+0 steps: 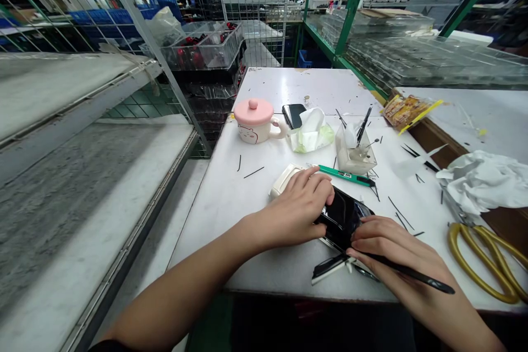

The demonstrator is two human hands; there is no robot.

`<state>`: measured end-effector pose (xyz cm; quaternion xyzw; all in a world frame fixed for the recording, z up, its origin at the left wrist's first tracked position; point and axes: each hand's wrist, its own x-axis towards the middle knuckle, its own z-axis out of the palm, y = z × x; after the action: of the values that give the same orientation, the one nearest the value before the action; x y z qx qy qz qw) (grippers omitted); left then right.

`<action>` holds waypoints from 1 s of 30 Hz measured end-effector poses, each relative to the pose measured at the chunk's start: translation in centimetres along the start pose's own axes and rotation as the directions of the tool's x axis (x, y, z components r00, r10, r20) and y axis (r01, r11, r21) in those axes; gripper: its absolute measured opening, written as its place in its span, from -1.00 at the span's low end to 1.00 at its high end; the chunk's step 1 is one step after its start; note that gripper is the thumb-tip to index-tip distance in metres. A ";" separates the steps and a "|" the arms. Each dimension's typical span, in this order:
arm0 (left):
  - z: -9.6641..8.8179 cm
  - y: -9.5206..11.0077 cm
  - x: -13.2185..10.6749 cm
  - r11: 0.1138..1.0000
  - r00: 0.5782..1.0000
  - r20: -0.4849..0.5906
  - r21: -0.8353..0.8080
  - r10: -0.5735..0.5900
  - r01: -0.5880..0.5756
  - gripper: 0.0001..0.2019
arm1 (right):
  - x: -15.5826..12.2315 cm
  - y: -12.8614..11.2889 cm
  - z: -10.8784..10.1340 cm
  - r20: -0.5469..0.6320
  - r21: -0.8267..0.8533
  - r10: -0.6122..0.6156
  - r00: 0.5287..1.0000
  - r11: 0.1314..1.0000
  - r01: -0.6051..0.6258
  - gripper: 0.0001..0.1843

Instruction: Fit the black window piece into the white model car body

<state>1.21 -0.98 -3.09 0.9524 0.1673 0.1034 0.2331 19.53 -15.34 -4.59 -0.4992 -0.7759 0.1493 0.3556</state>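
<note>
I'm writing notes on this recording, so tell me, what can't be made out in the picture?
All in the head view:
- Black-topped device: partly covered by the left hand and right hand.
- Black tool: its far end is hidden by the right hand holding it.
- Gold-handled scissors: blades partly under the white cloth, handles cut off by the right edge.
- Green cutter: lettering too small to read.

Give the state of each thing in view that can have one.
Mug: lid on
Phone: unlit
Tissue packet: open, tissue protruding
Small box: lidless, tools inside
Green cutter: blade unclear
Scissors: blades partly covered
Left hand: on glossy black piece
Right hand: holding slim black tool
</note>
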 end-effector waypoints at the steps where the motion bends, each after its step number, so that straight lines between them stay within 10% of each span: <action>1: 0.0 0.0 0.0 1.000 1.000 -0.002 0.007 0.005 -0.005 -0.73 | 0.0 0.0 0.0 0.000 -0.001 0.003 1.000 1.000 -0.003 -0.85; 30: 0.6 0.1 -0.2 0.985 0.998 -0.036 0.169 0.051 -0.045 -0.70 | 0.5 -0.5 0.3 -0.054 -0.068 0.090 0.994 0.993 -0.094 -0.94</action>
<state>1.19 -1.41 -3.58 0.9701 0.1570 0.1136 0.1461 18.84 -15.14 -4.32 -0.5502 -0.7476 0.1255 0.3502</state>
